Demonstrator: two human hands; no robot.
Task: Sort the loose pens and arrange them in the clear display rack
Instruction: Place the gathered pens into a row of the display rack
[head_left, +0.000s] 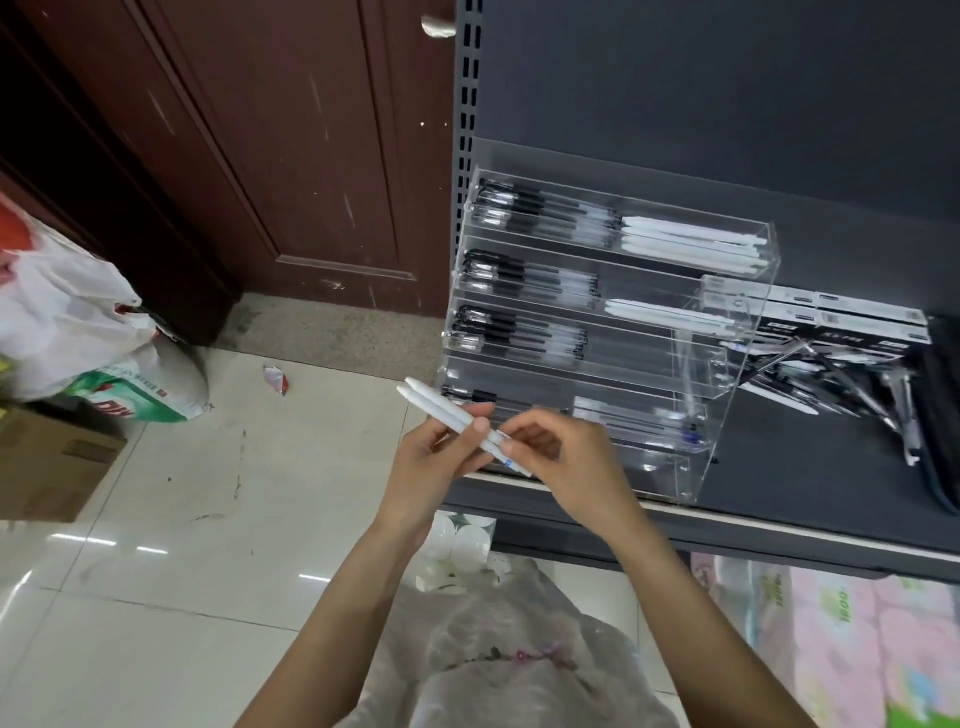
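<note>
Two white pens (447, 418) are gripped side by side in the left hand (434, 462) and pinched at their lower ends by the right hand (561, 457), apparently to be evened up for the clear display rack (597, 332) just beyond; loose pens (826, 384) are left on the shelf (810, 467) beside it.

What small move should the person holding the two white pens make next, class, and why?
Probably carry the two white pens, pinched between the left hand and right hand, to a right-hand compartment of the clear acrylic display rack. White pens already lie on that side in the upper tiers, black-capped pens sit on the left, and a loose pile of pens waits on the shelf.
</note>
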